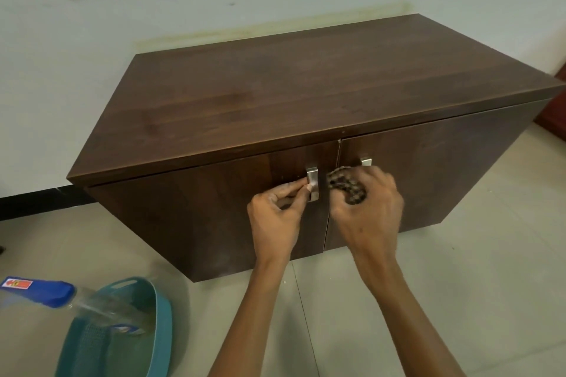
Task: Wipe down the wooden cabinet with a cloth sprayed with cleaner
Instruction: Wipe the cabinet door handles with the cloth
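While left hand (277,217) pinches handle (313,184), right hand (369,208) presses cloth (346,188) on cabinet (275,95).

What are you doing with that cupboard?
A person is cleaning the cabinet. The left hand pinches the left door's handle. The right hand presses a bunched cloth against the doors beside it. Both doors look closed. A spray bottle lies over a teal basket on the floor.

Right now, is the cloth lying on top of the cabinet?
No, the patterned cloth is bunched in the right hand against the cabinet's door front, near the handles.
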